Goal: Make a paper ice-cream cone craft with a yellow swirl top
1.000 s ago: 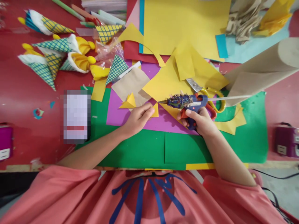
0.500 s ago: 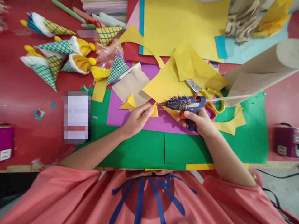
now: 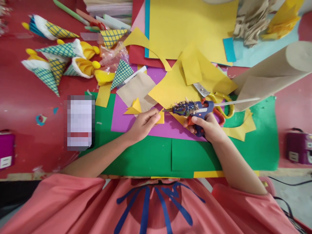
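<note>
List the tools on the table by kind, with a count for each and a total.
Glue gun, held in the right hand: 1
Scissors, yellow-handled, partly under yellow paper: 1
Total: 2
The left hand holds a small yellow paper piece, not a tool.

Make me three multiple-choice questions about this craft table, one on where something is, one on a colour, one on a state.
1. Where do the scissors lie?
A. beyond the right hand
B. under the left hand
C. on the person's lap

2. What colour is the small folded paper piece in the left hand?
A. green
B. yellow
C. purple

3. How is the glue gun?
A. lying alone
B. standing upright
C. gripped, nozzle toward the piece

Answers: A, the handles show just past the gun; B, it is yellow; C, the right hand's fingers wrap its grip.
</note>
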A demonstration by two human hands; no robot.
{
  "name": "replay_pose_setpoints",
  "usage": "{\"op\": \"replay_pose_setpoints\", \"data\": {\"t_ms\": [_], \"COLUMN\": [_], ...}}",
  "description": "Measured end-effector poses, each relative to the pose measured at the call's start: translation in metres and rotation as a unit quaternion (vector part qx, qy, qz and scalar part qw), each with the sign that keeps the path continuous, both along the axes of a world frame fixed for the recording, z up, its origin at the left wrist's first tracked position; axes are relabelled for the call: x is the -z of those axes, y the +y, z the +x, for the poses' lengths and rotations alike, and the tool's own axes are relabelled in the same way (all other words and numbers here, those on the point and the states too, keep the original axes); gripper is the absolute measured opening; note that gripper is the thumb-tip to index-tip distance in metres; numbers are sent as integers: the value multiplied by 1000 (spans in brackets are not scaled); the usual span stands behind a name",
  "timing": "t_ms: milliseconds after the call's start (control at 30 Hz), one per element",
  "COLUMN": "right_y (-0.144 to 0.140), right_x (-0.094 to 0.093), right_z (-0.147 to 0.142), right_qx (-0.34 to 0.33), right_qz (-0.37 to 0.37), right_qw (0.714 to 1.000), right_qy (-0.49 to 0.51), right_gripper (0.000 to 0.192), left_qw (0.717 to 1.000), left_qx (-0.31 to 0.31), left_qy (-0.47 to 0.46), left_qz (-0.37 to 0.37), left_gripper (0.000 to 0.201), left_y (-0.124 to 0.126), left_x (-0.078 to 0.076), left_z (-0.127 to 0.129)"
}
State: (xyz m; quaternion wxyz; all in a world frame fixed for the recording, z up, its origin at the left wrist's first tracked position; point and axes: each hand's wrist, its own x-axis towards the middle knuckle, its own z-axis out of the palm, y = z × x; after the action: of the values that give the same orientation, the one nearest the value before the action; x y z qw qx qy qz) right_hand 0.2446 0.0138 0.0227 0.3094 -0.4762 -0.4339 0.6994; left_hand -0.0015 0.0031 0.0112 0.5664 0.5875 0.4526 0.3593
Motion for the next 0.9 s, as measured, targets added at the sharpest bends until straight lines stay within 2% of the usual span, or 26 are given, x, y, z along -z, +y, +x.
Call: {"op": "replay_pose_setpoints", "data": {"t_ms": [233, 533, 733, 900], "right_y": [0, 1, 0, -2], "right_x": [-1, -1, -1, 2], "right_z": [0, 6, 6, 3], "right_qx": [3, -56, 1, 5], "right_qz": [1, -22, -16, -1], "right_qw": [1000, 998, 997, 999], "right_qy": [19, 4, 74, 51], "right_gripper": [29, 26, 27, 28], "left_qw": [1000, 996, 999, 996], "left_qx": [0, -62, -26, -22], "left_qy": [-8, -34, -9, 24], "left_qz": [2, -48, 21, 83], "left_gripper": [37, 42, 37, 37], "left_y": [-1, -1, 0, 1], "left_x": [0, 2, 2, -1], "left_z": [0, 2, 0, 0]}}
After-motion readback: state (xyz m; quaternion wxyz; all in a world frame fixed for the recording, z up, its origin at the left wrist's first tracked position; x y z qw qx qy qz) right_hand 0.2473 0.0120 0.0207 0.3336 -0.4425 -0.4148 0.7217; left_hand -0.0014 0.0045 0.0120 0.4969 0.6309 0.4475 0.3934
